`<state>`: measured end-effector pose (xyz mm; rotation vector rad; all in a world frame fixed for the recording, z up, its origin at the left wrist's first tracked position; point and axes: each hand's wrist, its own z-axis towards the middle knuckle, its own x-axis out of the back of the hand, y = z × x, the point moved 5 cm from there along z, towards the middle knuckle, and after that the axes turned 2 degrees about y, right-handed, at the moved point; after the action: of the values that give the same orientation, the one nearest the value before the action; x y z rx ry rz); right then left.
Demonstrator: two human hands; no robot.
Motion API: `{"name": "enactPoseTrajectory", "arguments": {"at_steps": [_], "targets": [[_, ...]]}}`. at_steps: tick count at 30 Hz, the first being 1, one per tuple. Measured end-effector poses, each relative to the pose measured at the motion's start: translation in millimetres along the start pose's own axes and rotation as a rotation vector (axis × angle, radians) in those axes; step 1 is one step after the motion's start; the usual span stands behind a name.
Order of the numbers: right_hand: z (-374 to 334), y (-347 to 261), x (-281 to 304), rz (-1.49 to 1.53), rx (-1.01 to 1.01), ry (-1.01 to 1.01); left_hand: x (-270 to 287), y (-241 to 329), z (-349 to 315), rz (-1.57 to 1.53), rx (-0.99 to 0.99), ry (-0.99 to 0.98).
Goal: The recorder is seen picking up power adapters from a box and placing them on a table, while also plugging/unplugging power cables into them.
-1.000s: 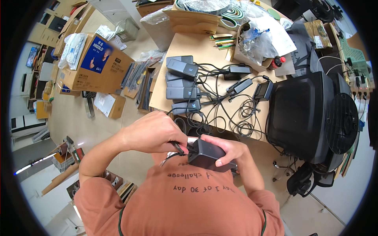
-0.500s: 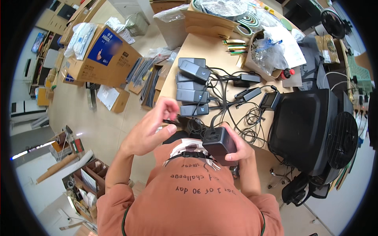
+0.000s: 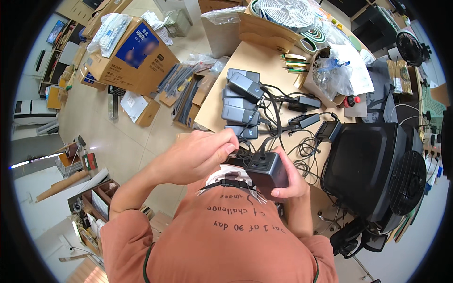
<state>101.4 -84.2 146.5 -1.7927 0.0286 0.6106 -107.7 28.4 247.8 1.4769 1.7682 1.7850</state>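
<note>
My right hand is wrapped round a dark grey box-shaped charger in front of my waist. Ports show on the charger's upper face, and a black cable rises from its far side. Close to its left my left hand is closed, thumb and fingers pressed together; what they hold, if anything, is hidden. Just beyond that hand, several grey power banks lie stacked on the table, tangled with black cables. Black power adapters lie to their right.
The wooden table carries a cardboard box of plastic bags and green-edged strips. A black office chair stands close on the right. Cardboard boxes sit on the floor at left.
My left hand has moved right toward the charger, its fingers going from loosely curled to pressed together. My right hand keeps its grip on the charger. The view has shifted slightly.
</note>
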Motion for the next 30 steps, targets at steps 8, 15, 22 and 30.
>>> {"name": "enactPoseTrajectory", "arguments": {"at_steps": [8, 15, 22, 30], "targets": [[3, -6, -6, -0.055, -0.011, -0.092, -8, 13, 11, -0.145, -0.275, 0.024], [4, 4, -5, 0.068, -0.081, -0.093, -10, 25, 15, 0.016, -0.403, 0.272], [3, 10, -2, 0.059, -0.104, -0.076, -22, 9, 7, -0.012, -0.275, 0.341], [2, 18, -2, 0.113, -0.081, -0.02, -26, 3, 7, -0.045, -0.206, 0.351]]}}
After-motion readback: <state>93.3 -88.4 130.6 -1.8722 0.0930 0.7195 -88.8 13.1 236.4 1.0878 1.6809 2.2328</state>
